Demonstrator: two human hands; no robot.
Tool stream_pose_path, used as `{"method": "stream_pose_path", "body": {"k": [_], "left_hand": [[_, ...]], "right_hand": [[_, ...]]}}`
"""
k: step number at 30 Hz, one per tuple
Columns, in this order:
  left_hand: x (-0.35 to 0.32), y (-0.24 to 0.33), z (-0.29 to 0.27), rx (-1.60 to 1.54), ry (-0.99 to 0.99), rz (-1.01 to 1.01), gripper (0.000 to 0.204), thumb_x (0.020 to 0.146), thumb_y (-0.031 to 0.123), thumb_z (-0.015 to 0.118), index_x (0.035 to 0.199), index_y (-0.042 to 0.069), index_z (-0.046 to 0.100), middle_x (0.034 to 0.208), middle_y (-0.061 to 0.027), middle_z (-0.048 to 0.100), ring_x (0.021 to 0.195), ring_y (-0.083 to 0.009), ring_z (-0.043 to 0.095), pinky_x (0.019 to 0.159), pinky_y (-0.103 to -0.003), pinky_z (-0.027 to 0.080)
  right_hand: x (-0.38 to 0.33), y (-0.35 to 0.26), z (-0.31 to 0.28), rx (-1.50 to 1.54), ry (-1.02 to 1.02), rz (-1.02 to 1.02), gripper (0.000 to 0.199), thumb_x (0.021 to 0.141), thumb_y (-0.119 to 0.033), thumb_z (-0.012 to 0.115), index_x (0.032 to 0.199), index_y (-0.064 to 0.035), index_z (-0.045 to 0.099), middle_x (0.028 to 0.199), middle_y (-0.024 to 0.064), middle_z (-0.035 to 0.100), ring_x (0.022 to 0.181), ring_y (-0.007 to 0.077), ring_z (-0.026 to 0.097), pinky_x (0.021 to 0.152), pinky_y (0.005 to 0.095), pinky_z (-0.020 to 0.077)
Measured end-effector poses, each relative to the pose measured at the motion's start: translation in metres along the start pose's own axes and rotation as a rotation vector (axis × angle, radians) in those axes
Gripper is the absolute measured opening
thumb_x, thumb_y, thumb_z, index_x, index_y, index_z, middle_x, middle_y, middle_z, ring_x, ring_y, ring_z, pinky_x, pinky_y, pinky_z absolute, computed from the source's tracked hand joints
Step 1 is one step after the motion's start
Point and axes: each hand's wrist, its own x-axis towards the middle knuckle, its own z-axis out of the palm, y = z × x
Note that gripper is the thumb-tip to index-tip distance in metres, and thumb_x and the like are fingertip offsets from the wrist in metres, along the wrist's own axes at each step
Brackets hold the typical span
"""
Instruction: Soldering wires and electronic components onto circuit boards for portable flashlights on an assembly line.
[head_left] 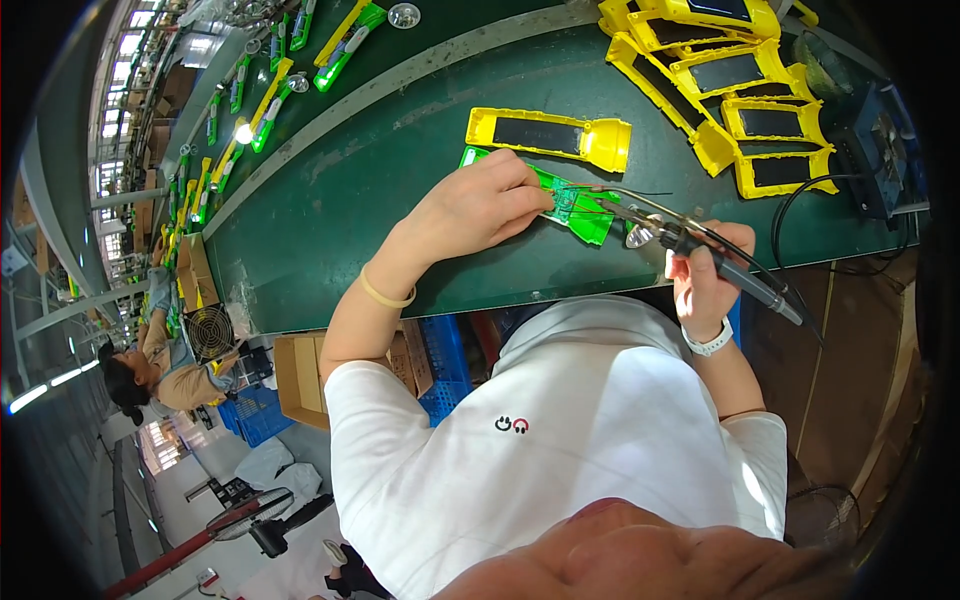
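A green flashlight housing half with a small green circuit board lies near the bench edge, thin wires running from the board. My left hand rests over this half. Its thumb and fingertips are pressed together at the board; what they pinch is too small to make out. In my right hand is a dark-handled soldering iron, its metal tip over the board and a thin curved tube alongside. A round silver reflector sits beside the green half, partly behind the iron. Just beyond lies a yellow housing half with a dark panel.
Several yellow housing halves are piled at the far right, next to a dark blue box-shaped unit with a black cable. Beyond a pale rail, green and yellow flashlight parts line the left. A co-worker is farther left.
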Motion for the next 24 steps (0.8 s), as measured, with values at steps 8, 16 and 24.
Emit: {"method": "stream_pose_path", "body": {"k": [8, 16, 24], "left_hand": [[0.030, 0.011, 0.003, -0.120, 0.246, -0.077, 0.032, 0.071, 0.011, 0.070, 0.101, 0.006, 0.061, 0.088, -0.0078, 0.060, 0.082, -0.0248, 0.056, 0.077, -0.034, 0.044], [0.045, 0.023, 0.017, -0.197, 0.151, -0.380, 0.023, 0.074, 0.011, 0.069, 0.095, 0.008, 0.061, 0.064, -0.0036, 0.053, 0.064, -0.0195, 0.049, 0.063, -0.032, 0.039], [0.034, 0.008, 0.030, 0.150, 0.497, -0.272, 0.007, 0.075, 0.006, 0.064, 0.081, 0.005, 0.060, 0.072, -0.0072, 0.055, 0.069, -0.0237, 0.052, 0.069, -0.033, 0.043]], "right_hand": [[0.026, -0.020, -0.017, 0.011, 0.287, -0.147, 0.020, 0.085, -0.010, 0.054, 0.100, -0.0060, 0.041, 0.077, 0.0098, 0.052, 0.051, 0.0140, 0.049, 0.043, 0.0239, 0.0402], [0.059, -0.028, 0.002, -0.049, 0.089, -0.013, 0.020, 0.093, -0.014, 0.050, 0.106, -0.0044, 0.037, 0.082, 0.0139, 0.056, 0.067, 0.0234, 0.063, 0.061, 0.0306, 0.0538], [0.090, 0.008, 0.010, -0.350, -0.070, 0.072, 0.029, 0.088, -0.009, 0.059, 0.110, -0.0019, 0.041, 0.094, 0.0079, 0.054, 0.083, 0.0135, 0.058, 0.073, 0.0249, 0.0483]]}}
